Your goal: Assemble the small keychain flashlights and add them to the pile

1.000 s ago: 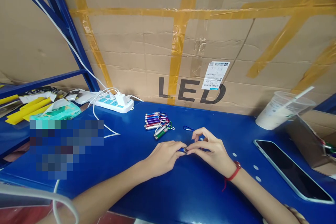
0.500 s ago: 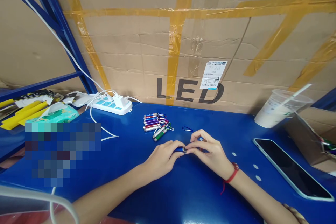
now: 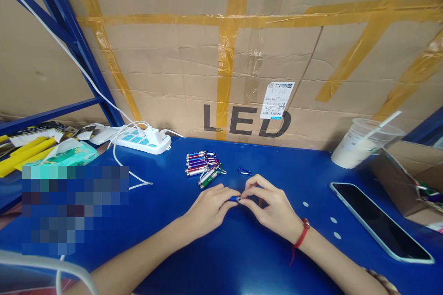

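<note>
Between the fingers and thumb of my left hand (image 3: 207,206) is a small blue keychain flashlight (image 3: 234,198), mostly covered by the fingers. My right hand (image 3: 273,205), with a red string at the wrist, pinches the flashlight's right end with thumb and fingertips. Whether a tiny part sits in that pinch is hidden. Just beyond the hands lies a loose blue carabiner clip (image 3: 244,172). Several keychain flashlights (image 3: 201,164) in blue, purple, red, silver and green lie side by side to the left of the clip, with clips at their right ends.
A phone (image 3: 380,221) lies at the right, before an open cardboard box (image 3: 391,184) and a plastic cup with a straw (image 3: 353,145). Small whitish discs (image 3: 333,220) dot the table. A power strip (image 3: 143,141) with cables stands back left; a large LED carton (image 3: 166,69) walls the back.
The view has shifted slightly, so everything sits a little further left. My hands keep hold of the blue flashlight, with my right fingertips slightly repositioned at its end.
</note>
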The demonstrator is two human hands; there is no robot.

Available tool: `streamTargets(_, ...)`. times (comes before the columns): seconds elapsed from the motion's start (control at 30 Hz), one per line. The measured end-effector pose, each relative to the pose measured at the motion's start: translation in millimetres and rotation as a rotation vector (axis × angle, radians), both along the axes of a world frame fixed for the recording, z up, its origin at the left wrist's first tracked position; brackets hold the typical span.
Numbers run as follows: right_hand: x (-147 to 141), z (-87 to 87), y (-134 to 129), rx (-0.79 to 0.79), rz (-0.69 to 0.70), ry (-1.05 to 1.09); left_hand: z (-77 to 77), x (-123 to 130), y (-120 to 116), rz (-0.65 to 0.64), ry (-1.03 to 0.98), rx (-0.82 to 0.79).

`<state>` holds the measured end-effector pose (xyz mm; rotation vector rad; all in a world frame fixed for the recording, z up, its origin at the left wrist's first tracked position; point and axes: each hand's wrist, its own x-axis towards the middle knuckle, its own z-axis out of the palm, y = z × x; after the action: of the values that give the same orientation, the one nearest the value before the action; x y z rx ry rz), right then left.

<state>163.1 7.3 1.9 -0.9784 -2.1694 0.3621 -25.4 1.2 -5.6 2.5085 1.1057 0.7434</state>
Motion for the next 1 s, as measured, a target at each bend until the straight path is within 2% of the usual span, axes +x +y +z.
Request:
streamTargets(0.27, -5.7, 6.1, 2.5, -0.238, -0.029, 0.151, 8.4, 1.6, -4.7, 0.035, -0.085, -0.073)
streamTargets(0.33, -7.0, 7.4, 2.6, -0.249, -0.040, 0.180, 8.4, 2.2, -4.6, 0.056, -0.103, -0.092)
streamTargets(0.43, -4.2, 8.1, 3.4, -0.166, -0.074, 0.210, 7.7, 3.5, -3.0, 0.090, -0.108, -0.116)
streamTargets(0.63, 8.3, 6.7, 7.6, 0.103, 0.052, 0.071, 7.9, 5.6, -2.2, 0.076, -0.093, -0.131)
streamTargets(0.73, 8.6, 6.7, 7.5, 0.143, 0.053, 0.058, 7.3, 5.4, -3.2, 0.050, -0.077, -0.130)
streamTargets(1.0, -3.1, 6.2, 3.0, -0.230, -0.019, 0.153, 1.9, 4.0, -4.3, 0.012, 0.062, 0.116)
